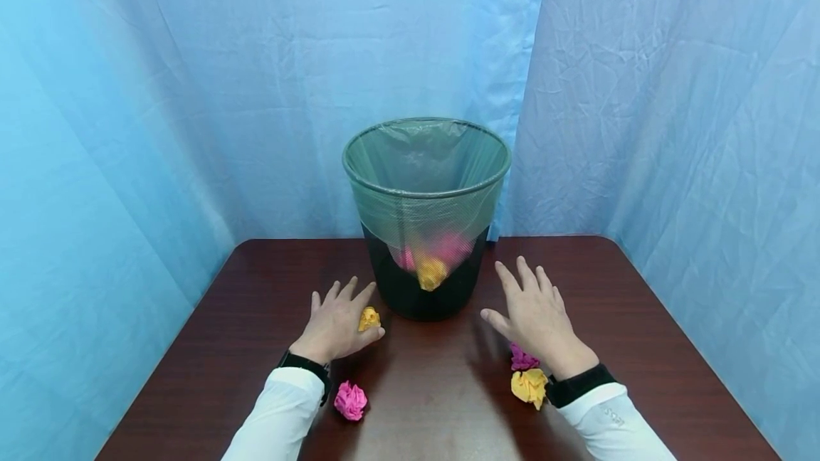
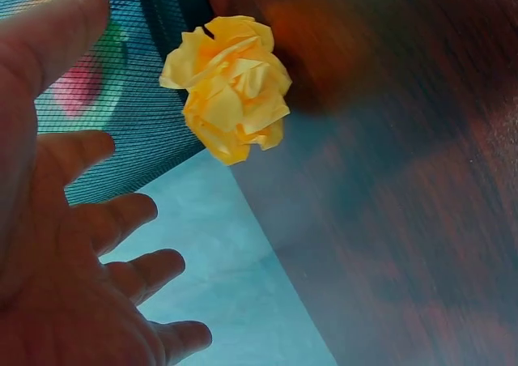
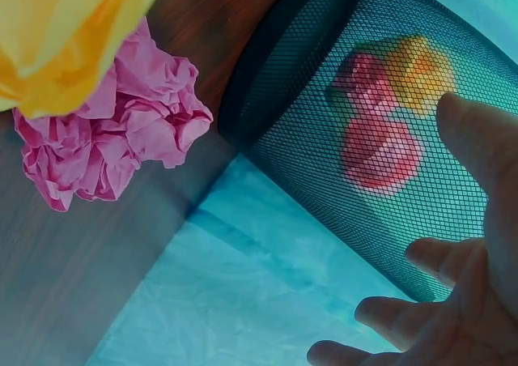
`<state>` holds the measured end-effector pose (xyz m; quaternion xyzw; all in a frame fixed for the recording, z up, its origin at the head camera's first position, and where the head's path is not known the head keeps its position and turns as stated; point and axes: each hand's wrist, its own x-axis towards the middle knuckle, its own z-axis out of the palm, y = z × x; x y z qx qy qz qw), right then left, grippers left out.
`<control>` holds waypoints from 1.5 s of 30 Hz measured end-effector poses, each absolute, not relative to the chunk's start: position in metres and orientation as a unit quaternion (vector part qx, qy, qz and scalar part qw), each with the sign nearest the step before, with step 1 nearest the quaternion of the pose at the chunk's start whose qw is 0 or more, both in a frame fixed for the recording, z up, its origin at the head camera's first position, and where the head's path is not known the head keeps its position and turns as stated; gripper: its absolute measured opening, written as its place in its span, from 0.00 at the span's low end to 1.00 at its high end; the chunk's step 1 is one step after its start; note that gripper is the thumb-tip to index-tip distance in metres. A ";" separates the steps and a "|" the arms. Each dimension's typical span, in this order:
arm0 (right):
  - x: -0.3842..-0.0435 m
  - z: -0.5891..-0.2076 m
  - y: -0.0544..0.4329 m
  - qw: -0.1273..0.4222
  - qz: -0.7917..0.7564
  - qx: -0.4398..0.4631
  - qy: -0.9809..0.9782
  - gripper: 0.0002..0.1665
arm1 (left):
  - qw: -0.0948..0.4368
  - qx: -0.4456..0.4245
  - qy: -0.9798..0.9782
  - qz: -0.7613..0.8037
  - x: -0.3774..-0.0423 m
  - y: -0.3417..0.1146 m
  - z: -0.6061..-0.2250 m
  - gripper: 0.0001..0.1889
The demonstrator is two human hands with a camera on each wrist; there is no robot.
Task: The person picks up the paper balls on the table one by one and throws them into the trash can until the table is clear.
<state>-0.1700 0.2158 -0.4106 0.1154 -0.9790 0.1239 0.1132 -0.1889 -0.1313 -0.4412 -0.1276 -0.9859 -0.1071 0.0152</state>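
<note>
My left hand [image 1: 334,327] hovers with spread fingers above the table, left of the wastebasket. A crumpled yellow paper ball [image 2: 231,91] shows between its thumb and index finger in the head view, while the left wrist view has the ball lying on the table, apart from the fingers. Spread over the right side is my right hand [image 1: 541,320], holding nothing. Below its palm lie a crumpled pink paper ball [image 3: 117,123] and, nearer the wrist, another yellow paper ball [image 1: 529,387]. One more pink paper ball [image 1: 350,400] sits beside the left wrist.
A dark mesh wastebasket [image 1: 416,304] with a translucent liner [image 1: 426,194] stands upright at the middle back of the table [image 1: 435,404]. Pink and yellow paper balls show through its mesh. Blue curtains [image 1: 288,91] hang behind and at both sides.
</note>
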 end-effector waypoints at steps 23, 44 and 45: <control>-0.170 -0.420 0.217 0.108 0.132 0.114 -0.979 0.51 | -0.011 -0.128 -0.986 -0.103 -0.195 -0.131 -0.458 0.41; -0.169 -0.421 0.216 0.099 0.139 0.116 -0.978 0.51 | -0.020 -0.136 -0.985 -0.105 -0.190 -0.134 -0.471 0.37; -0.169 -0.421 0.216 0.099 0.139 0.116 -0.979 0.51 | -0.019 -0.135 -0.985 -0.107 -0.190 -0.134 -0.471 0.36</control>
